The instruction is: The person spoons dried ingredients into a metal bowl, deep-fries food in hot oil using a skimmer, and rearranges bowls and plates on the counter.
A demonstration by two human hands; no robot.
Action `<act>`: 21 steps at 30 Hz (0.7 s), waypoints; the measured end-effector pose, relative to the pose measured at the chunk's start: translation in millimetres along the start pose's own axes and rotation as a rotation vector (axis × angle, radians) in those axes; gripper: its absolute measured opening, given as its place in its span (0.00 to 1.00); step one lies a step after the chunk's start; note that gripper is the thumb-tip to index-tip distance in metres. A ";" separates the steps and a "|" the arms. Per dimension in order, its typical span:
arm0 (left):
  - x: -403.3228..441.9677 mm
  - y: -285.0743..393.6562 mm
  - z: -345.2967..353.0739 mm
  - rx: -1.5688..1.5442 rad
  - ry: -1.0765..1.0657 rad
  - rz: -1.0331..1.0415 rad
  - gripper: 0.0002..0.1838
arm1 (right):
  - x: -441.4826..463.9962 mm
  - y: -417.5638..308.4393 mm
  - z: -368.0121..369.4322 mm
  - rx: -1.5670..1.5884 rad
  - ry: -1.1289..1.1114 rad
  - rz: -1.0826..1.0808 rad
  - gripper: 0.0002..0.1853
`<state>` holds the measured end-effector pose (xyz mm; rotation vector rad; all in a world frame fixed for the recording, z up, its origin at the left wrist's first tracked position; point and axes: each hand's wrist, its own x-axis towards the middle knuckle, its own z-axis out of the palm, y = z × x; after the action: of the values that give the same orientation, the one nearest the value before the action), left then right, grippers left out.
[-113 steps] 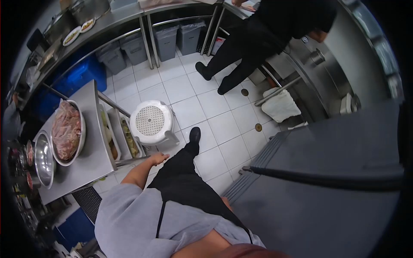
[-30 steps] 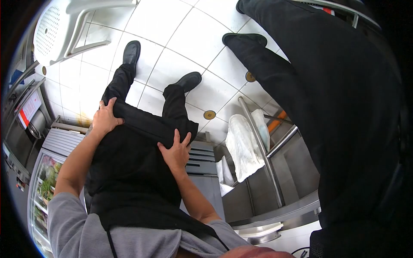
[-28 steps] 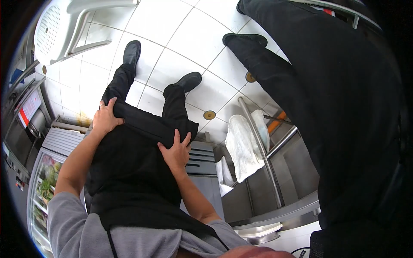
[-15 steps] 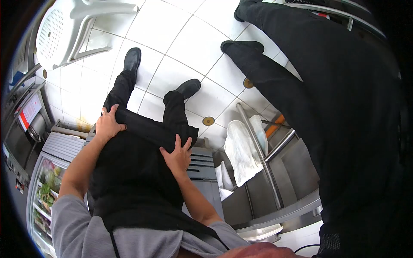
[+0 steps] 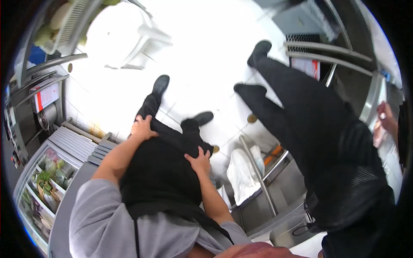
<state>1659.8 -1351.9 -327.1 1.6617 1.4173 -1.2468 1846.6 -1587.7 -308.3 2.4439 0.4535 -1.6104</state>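
My left hand [image 5: 144,128] rests on my left knee, palm down, with its fingers spread over the black trousers. Over by the other knee, my right hand [image 5: 200,161] lies with thumb and fingers apart on the dark cloth. Neither hand shows an object in it. A black apron [image 5: 165,172] covers my lap between my forearms, and its lower edge stretches across near both hands. My black shoes [image 5: 161,86] stand on the white tiles.
A co-worker's black-clad legs [image 5: 314,99] stand at the right; a person's hand [image 5: 387,117] is over a counter there. A white plastic stool [image 5: 114,34] stands at upper left. Left holds a glass-topped vegetable cooler [image 5: 26,189]. A white bag [image 5: 241,176] hangs by a metal rail [image 5: 258,174].
My view has tilted up and turned, so my body sits lower and further right. A person's hand at the right counter is now visible. Both my hands stay on my knees.
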 end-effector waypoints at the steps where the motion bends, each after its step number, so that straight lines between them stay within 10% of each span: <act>1: -1.1 -6.5 -2.5 -0.061 0.002 0.007 0.50 | 4.8 3.5 0.1 -0.015 -0.022 -0.033 0.53; 12: 52.7 -150.9 -83.5 -0.344 0.251 0.479 0.23 | -9.9 -63.3 -55.7 -0.391 -0.002 -0.240 0.44; 21: 36.1 -242.4 -189.0 -0.394 0.370 0.240 0.16 | -31.7 -206.1 -116.9 -0.517 0.146 -0.331 0.31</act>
<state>1474.8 -1112.2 -262.7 1.7680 1.5009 -0.5018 1864.1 -1362.8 -229.2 2.1643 1.1857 -1.2099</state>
